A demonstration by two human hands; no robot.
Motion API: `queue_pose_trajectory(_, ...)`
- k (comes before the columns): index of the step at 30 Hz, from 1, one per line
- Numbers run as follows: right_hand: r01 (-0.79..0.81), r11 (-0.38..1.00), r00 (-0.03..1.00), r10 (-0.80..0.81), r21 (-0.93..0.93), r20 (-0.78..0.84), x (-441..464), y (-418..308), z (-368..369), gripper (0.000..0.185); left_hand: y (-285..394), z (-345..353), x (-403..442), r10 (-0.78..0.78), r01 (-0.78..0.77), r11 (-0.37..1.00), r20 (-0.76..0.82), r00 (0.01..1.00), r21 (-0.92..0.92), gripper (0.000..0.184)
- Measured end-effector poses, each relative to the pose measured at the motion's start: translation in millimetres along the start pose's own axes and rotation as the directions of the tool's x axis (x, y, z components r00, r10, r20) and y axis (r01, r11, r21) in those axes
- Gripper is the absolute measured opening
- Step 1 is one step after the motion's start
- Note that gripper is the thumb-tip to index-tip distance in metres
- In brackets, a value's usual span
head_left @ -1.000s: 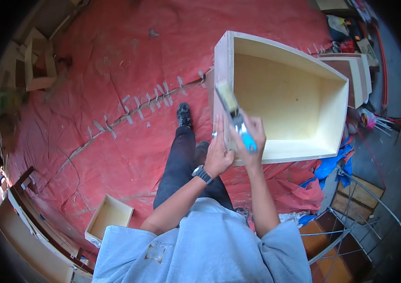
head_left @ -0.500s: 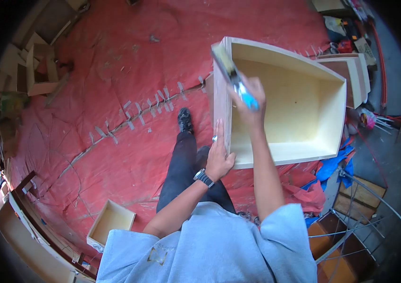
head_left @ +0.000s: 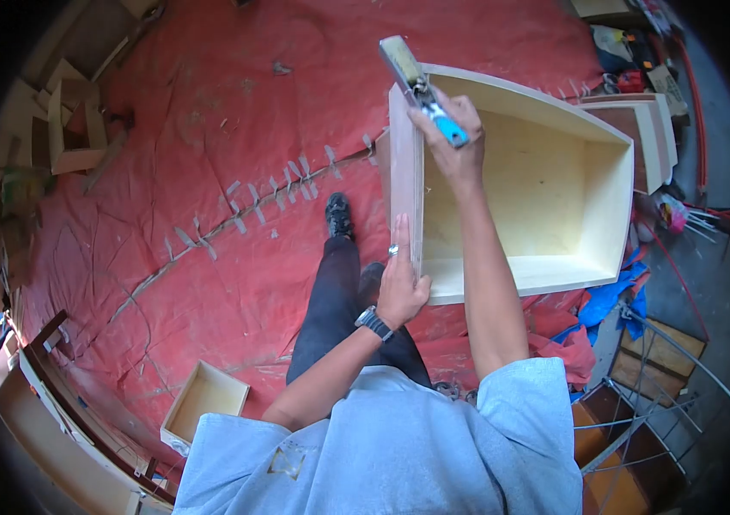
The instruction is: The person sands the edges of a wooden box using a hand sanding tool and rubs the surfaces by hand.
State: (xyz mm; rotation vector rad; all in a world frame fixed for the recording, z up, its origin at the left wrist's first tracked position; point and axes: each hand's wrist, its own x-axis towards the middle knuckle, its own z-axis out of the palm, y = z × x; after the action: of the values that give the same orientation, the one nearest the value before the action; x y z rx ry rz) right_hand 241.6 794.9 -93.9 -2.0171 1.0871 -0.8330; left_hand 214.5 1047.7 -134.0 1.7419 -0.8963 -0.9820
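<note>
A pale wooden drawer (head_left: 537, 180) with curved sides stands in front of me, its hollow facing up and its thick front panel (head_left: 404, 172) on the left. My right hand (head_left: 455, 129) is wrapped round a hand plane (head_left: 402, 67) with a metal body and a blue end. The plane's far end reaches past the panel's upper corner; whether its sole touches the wood I cannot tell. At the panel's near end, my left hand (head_left: 403, 279) grips the drawer, one finger straight along the panel and the thumb by the inner edge.
Red sheeting (head_left: 236, 129) with a taped seam covers the floor. A small wooden drawer (head_left: 206, 403) lies at lower left. Wooden panels (head_left: 631, 137) lean beyond the big drawer. A metal frame (head_left: 648, 412) and blue plastic (head_left: 610, 296) are at right.
My right hand and the plane have moved away from me along the panel, beyond its far corner. The left hand stays at the near end; the drawer barely shifts in view.
</note>
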Motion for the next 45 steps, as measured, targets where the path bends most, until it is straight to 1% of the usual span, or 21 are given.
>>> queue_pose_trajectory(2,0.003,0.994,0.999,0.002,-0.114,0.044,-41.6,-6.6,-15.0,0.048,-2.1,-0.7,-0.5,0.025,-0.025,1.0,-0.021,0.999,0.0,0.12)
queue_pose_trajectory(3,-0.005,0.986,0.998,0.015,-0.165,0.063,-71.0,-9.3,-23.7,0.049,-0.4,-1.8,-0.5,-0.024,0.025,0.999,0.025,0.999,-0.048,0.119)
queue_pose_trajectory(5,-0.121,0.985,0.987,0.132,-0.121,0.089,-134.2,-20.1,-41.8,0.052,1.0,-4.3,0.4,-0.076,0.085,0.99,0.084,0.994,-0.112,0.118)
queue_pose_trajectory(7,-0.148,0.986,0.981,0.157,-0.08,0.111,-171.0,-34.7,-54.1,0.056,-1.8,-1.4,0.7,-0.05,0.06,0.989,0.074,0.996,-0.132,0.118)
queue_pose_trajectory(8,-0.127,0.988,0.985,0.135,-0.085,0.105,-165.7,-28.5,-50.2,0.056,-4.1,0.5,-0.1,-0.015,0.022,0.991,0.052,0.999,-0.129,0.118)
queue_pose_trajectory(10,-0.082,0.992,0.993,0.09,-0.097,0.081,-136.0,-11.3,-36.7,0.055,0.0,-3.4,3.3,-0.071,0.082,0.991,0.097,0.993,-0.107,0.118)
queue_pose_trajectory(12,-0.077,0.985,0.992,0.091,-0.156,0.085,-56.9,-17.1,-20.5,0.044,1.9,-3.5,-1.5,-0.095,0.106,0.988,0.102,0.99,-0.108,0.118)
queue_pose_trajectory(13,-0.026,1.0,0.999,0.026,-0.008,0.032,-26.7,-9.6,-13.6,0.037,2.6,-4.1,-1.9,-0.073,0.078,0.994,0.066,0.995,-0.078,0.119)
queue_pose_trajectory(17,0.002,1.0,1.0,-0.002,-0.016,-0.013,26.2,4.3,-0.7,0.038,5.5,-1.6,1.6,-0.008,0.008,1.0,-0.001,1.0,-0.008,0.12)
queue_pose_trajectory(21,0.015,0.99,0.998,-0.007,-0.142,0.059,-33.4,-0.7,-19.7,0.051,3.4,-3.8,-1.2,-0.105,0.11,0.992,0.088,0.991,-0.062,0.117)
queue_pose_trajectory(23,-0.058,0.985,0.994,0.073,-0.164,0.084,-90.8,-15.7,-35.2,0.05,3.2,-3.7,-1.5,-0.1,0.105,0.993,0.085,0.991,-0.057,0.117)
queue_pose_trajectory(25,-0.132,0.986,0.986,0.141,-0.099,0.091,-140.2,-23.0,-46.2,0.048,2.6,-1.8,-3.7,-0.096,0.102,0.992,0.087,0.992,-0.067,0.117)
queue_pose_trajectory(28,-0.091,0.994,0.993,0.095,-0.064,0.068,-121.8,-6.8,-33.4,0.047,0.4,-0.1,-2.0,-0.07,0.076,0.994,0.073,0.995,-0.079,0.118)
queue_pose_trajectory(30,0.023,0.973,0.998,-0.01,-0.229,0.062,-35.0,1.3,-6.0,0.035,0.4,1.2,-4.2,-0.039,0.042,0.997,0.042,0.998,-0.067,0.118)
queue_pose_trajectory(32,0.188,0.982,0.981,-0.187,0.023,-0.062,47.8,13.6,22.1,0.038,5.8,-3.8,-3.7,-0.074,0.078,0.995,0.064,0.995,-0.057,0.118)
queue_pose_trajectory(35,0.03,1.0,0.999,-0.03,-0.001,-0.02,63.4,6.0,26.6,0.037,9.2,-7.7,1.5,-0.091,0.097,0.993,0.083,0.992,-0.072,0.119)
queue_pose_trajectory(37,0.025,0.994,0.998,-0.018,-0.106,0.067,28.7,-7.9,4.8,0.039,3.4,-3.4,-2.6,-0.147,0.161,0.98,0.122,0.982,-0.114,0.119)
queue_pose_trajectory(39,0.036,0.988,0.997,-0.026,-0.153,0.069,-33.5,-6.8,-15.9,0.043,6.2,-4.9,-0.4,-0.119,0.128,0.988,0.102,0.988,-0.089,0.119)
queue_pose_trajectory(41,-0.144,0.98,0.975,0.164,-0.135,0.149,-99.3,-15.6,-42.9,0.055,7.1,-4.6,-2.2,-0.118,0.125,0.989,0.095,0.989,-0.079,0.118)
queue_pose_trajectory(43,-0.145,0.988,0.982,0.151,-0.06,0.11,-140.9,-19.8,-54.3,0.055,5.5,-3.4,-2.9,-0.127,0.136,0.986,0.101,0.987,-0.091,0.118)
queue_pose_trajectory(45,-0.111,0.992,0.989,0.117,-0.063,0.093,-125.5,-12.1,-45.6,0.055,3.6,-1.7,-2.3,-0.106,0.114,0.99,0.091,0.99,-0.089,0.118)
